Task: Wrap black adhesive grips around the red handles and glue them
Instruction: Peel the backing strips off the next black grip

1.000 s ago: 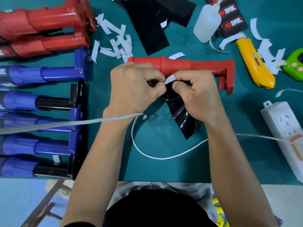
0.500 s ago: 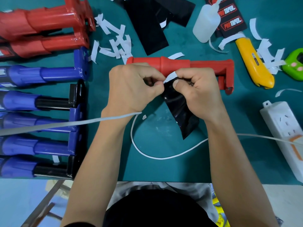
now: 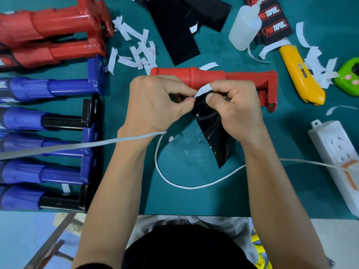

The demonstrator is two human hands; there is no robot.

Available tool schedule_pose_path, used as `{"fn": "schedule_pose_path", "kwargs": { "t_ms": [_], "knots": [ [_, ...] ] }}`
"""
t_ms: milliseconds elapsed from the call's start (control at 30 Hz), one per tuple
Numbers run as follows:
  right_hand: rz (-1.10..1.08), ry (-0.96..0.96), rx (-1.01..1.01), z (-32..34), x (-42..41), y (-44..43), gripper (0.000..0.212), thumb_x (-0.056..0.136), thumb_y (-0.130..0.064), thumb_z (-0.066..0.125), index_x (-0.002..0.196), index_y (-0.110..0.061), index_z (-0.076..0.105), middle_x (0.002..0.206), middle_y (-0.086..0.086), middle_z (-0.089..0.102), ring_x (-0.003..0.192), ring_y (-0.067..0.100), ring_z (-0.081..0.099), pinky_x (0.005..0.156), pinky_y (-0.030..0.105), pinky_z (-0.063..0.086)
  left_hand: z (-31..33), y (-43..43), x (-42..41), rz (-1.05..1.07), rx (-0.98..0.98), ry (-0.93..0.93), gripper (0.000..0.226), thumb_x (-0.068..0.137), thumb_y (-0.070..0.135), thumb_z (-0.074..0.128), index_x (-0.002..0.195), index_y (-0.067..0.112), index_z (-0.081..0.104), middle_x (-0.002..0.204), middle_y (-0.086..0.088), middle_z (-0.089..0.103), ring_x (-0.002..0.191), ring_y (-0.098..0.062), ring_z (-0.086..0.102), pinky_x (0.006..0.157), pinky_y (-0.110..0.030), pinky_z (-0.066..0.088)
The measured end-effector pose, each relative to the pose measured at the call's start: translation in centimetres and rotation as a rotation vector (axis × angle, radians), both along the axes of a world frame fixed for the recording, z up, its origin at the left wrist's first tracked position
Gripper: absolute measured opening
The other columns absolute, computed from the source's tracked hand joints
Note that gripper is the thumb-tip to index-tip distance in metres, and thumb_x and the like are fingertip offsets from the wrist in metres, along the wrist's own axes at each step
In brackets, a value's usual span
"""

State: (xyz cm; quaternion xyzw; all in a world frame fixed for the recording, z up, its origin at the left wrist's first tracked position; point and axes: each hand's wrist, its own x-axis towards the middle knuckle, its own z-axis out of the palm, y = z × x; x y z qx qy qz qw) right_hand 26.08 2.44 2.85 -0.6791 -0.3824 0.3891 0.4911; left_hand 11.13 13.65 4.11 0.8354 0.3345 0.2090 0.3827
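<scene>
A: Just in front of the red handle (image 3: 207, 76), toward its left end, your left hand (image 3: 155, 105) is curled tight. Thumb and forefinger pinch what looks like the loose end of the white backing strip (image 3: 203, 90).

B: In front of the handle's right half, your right hand (image 3: 233, 111) has its fingers curled round the top of the black grip (image 3: 213, 133), thumb pressed on its glossy face. The rest of the grip trails toward you from the handle's near side, over the counter (image 3: 194, 199).

A: So you're peeling the liner, I judge; nothing is wrapped on this handle yet. Draw the strip low and along the grip's edge, not straight up, so the thin backing doesn't tear.

B: Pinch the grip by its margin only, since a thumb on bared adhesive would likely weaken the bond. It's buckled under your right hand, so flatten it before it meets the handle.

A: Start the wrap square to the handle's collar, I'd say, or the seam may spiral.

B: Your glue bottle (image 3: 244, 28) stands behind the handle, toward its right end, within reach for sealing the seam.
</scene>
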Motion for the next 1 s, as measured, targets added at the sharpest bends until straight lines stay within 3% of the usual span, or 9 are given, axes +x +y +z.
{"fn": "schedule_pose_path", "kwargs": {
  "t_ms": [100,267,400,500,633,733,800,933,1000],
  "knots": [
    [0.008,0.042,0.003,-0.02,0.06,0.04,0.024,0.089,0.008,0.057,0.079,-0.004,0.075,0.061,0.016,0.053,0.06,0.013,0.041,0.054,0.03,0.033,0.05,-0.16,0.05,0.01,0.034,-0.008,0.02,0.074,0.007,0.076,0.085,0.022,0.085,0.073,0.007,0.075,0.065,-0.013,0.067,0.061,-0.038,0.055],
    [0.006,0.051,0.009,-0.21,-0.17,0.19,0.024,0.088,0.009,0.057,0.088,-0.001,0.079,0.08,0.023,0.073,0.07,0.025,0.06,0.062,0.044,0.048,-0.07,-0.06,0.0,0.022,0.075,0.004,0.017,0.073,0.005,0.075,0.079,0.018,0.084,0.075,0.006,0.075,0.066,-0.015,0.068,0.062,-0.038,0.054],
    [-0.005,0.026,0.003,-0.37,-0.2,0.14,0.021,0.089,0.008,0.057,0.086,0.003,0.077,0.074,0.026,0.068,0.061,0.032,0.053,0.057,0.043,0.042,0.01,0.15,-0.12,-0.03,0.046,0.016,0.02,0.075,0.006,0.075,0.085,0.019,0.085,0.076,0.005,0.076,0.068,-0.015,0.069,0.065,-0.038,0.057],
    [-0.022,0.033,0.027,-0.26,-0.13,0.03,0.023,0.09,0.01,0.057,0.085,0.001,0.078,0.067,0.014,0.066,0.06,0.012,0.049,0.056,0.027,0.04,0.07,0.09,-0.08,-0.04,0.013,0.011,0.024,0.076,0.008,0.077,0.091,0.025,0.085,0.076,0.005,0.076,0.067,-0.014,0.068,0.066,-0.038,0.057],
    [-0.015,0.044,0.045,-0.31,-0.24,0.17,0.038,0.089,0.012,0.057,0.073,-0.018,0.073,0.057,-0.01,0.056,0.059,0.001,0.044,0.056,0.019,0.035,-0.05,0.14,-0.03,-0.009,0.011,0.003,0.022,0.075,0.007,0.077,0.087,0.024,0.085,0.074,0.005,0.076,0.066,-0.015,0.068,0.065,-0.037,0.057],
    [0.004,0.006,0.039,-0.32,-0.17,0.3,0.02,0.089,0.01,0.057,0.079,0.005,0.073,0.065,0.026,0.057,0.058,0.027,0.043,0.053,0.038,0.035,-0.07,-0.04,-0.04,0.012,0.038,0.001,0.021,0.074,0.006,0.076,0.084,0.022,0.085,0.074,0.005,0.075,0.065,-0.015,0.067,0.063,-0.037,0.056],
    [0.018,0.002,0.048,-0.52,0.02,0.19,0.016,0.089,0.009,0.057,0.083,0.014,0.07,0.071,0.038,0.056,0.059,0.035,0.046,0.054,0.049,0.037,-0.09,-0.19,0.01,0.017,0.053,0.003,0.019,0.074,0.006,0.076,0.083,0.021,0.085,0.073,0.006,0.075,0.065,-0.014,0.067,0.062,-0.038,0.055],
    [0.026,0.011,0.041,-0.78,0.0,0.25,0.022,0.088,0.003,0.057,0.084,0.023,0.063,0.075,0.044,0.054,0.062,0.043,0.049,0.056,0.052,0.039,-0.19,-0.07,-0.03,0.018,0.088,0.002,0.016,0.073,0.005,0.076,0.079,0.018,0.084,0.073,0.005,0.075,0.065,-0.017,0.067,0.061,-0.039,0.054],
    [0.002,0.014,0.056,-0.76,-0.28,0.32,0.018,0.088,0.004,0.057,0.084,0.015,0.07,0.074,0.038,0.059,0.061,0.04,0.051,0.056,0.048,0.04,-0.22,0.09,-0.04,0.021,0.104,-0.012,0.016,0.073,0.005,0.076,0.077,0.018,0.084,0.072,0.004,0.075,0.065,-0.017,0.067,0.061,-0.039,0.054]
  ]
}}
